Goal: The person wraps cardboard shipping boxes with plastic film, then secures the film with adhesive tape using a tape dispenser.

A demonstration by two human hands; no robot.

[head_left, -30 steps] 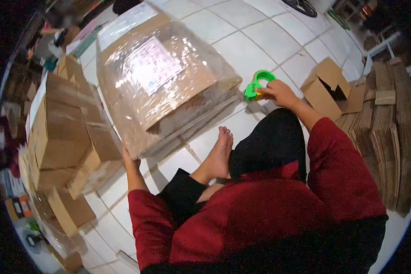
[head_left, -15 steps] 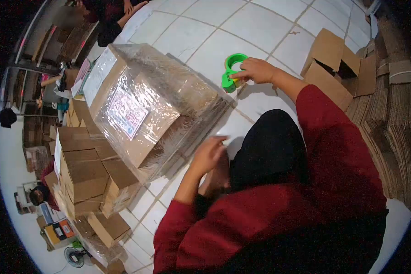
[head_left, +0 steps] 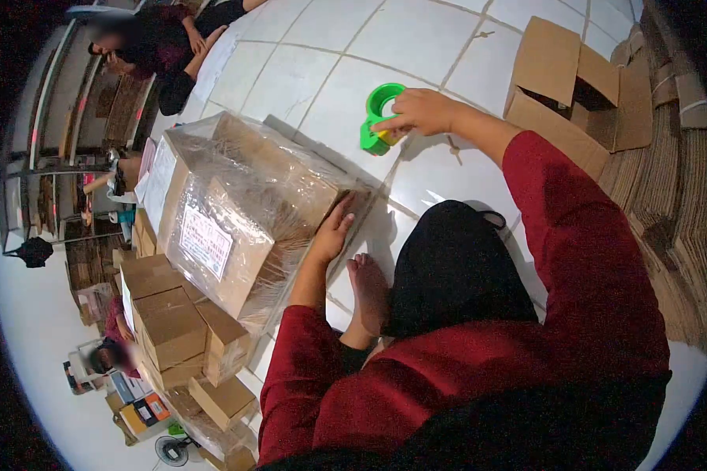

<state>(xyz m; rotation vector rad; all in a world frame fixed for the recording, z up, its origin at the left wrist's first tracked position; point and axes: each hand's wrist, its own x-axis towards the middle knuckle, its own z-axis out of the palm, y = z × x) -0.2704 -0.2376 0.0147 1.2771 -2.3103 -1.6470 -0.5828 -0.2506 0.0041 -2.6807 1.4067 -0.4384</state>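
My right hand [head_left: 422,112] is closed on a green tape dispenser [head_left: 375,135] with a yellow part near my fingers, over the tiled floor. My left hand [head_left: 335,231] lies with its fingers stretched along the near side of a large cardboard box [head_left: 247,204]. Clear plastic wrap covers that box, and a printed label [head_left: 206,242] shows through it on the side toward the left. A white sheet [head_left: 162,182] is on its far left face.
Smaller cardboard boxes [head_left: 173,326] are stacked at the lower left. An open carton [head_left: 554,94] and bundles of flattened cardboard [head_left: 668,228] stand at the right. One person [head_left: 161,39] sits at the upper left, another [head_left: 116,334] at the far left. A fan [head_left: 173,450] is at the lower left.
My left hand has moved up and left from beside my knee onto the wrapped box's side. My right hand still holds the tape dispenser. The camera view has shifted slightly.
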